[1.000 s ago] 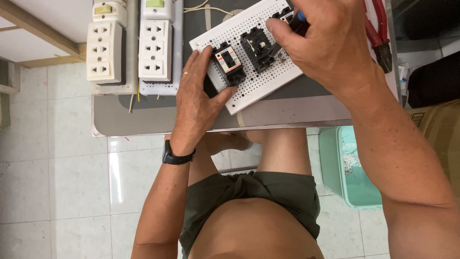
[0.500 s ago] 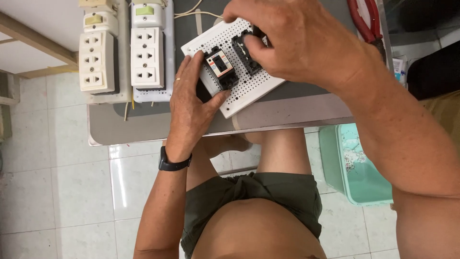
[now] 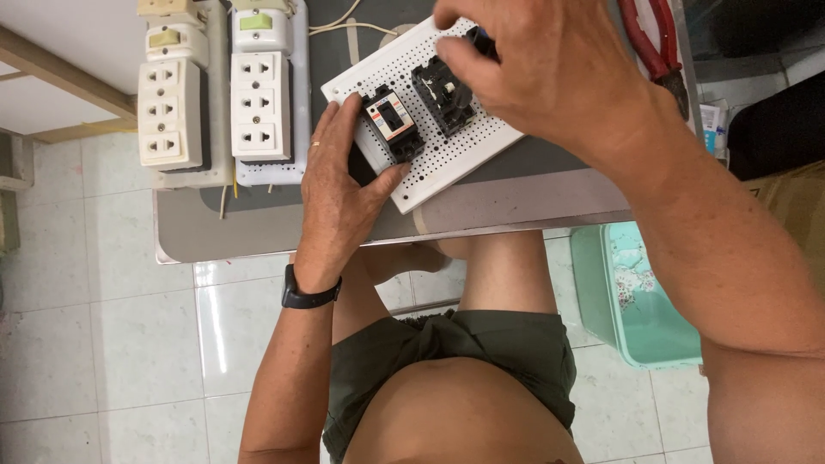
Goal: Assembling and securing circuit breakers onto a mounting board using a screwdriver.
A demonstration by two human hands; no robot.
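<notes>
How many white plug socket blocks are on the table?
2. One white socket block sits at the table's far left; the other socket block is right beside it, nearer the left hand. More could lie past the picture's top edge.

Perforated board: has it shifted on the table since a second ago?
Cannot tell. The board sits about the same relative to the socket strips; the camera itself moved.

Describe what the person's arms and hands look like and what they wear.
Both arms are bare, with no sleeves and no gloves. The left hand has a thin ring on one finger, and a black wristband, like a watch or tracker, sits on that wrist. The right hand wears nothing visible.
</notes>
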